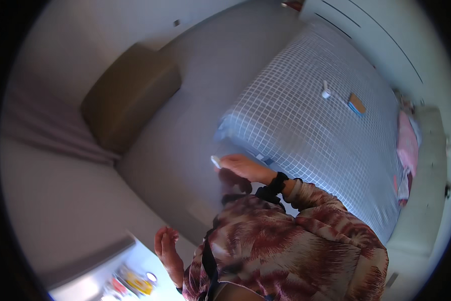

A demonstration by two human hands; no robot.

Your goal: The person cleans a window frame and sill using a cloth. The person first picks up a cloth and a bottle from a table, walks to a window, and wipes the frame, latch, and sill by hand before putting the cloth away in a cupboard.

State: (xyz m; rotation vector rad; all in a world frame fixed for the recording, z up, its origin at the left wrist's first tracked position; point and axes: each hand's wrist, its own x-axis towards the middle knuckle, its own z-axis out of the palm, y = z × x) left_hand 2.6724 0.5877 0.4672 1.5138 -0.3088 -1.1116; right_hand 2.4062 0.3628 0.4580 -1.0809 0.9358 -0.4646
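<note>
My right hand (243, 167), with a black band round its wrist, is closed on a small white object (216, 161) whose kind I cannot make out. It is held off the near corner of a bed (295, 115) covered in a grey sheet with white grid lines. Lower and to the left, my left hand (168, 251) hangs beside my body, fingers loosely bent and nothing visible in them. On the sheet lie a white object with a handle (326, 93) and a small brown and blue block (357, 105).
A brown box-shaped ottoman (130, 95) stands on the grey floor (205, 70) by the left wall, near a curtain (54, 125). At the lower left, a lit white surface (80, 291) bears a yellow item (139, 283). Pink cloth (407, 143) lies by the pale headboard (426, 180).
</note>
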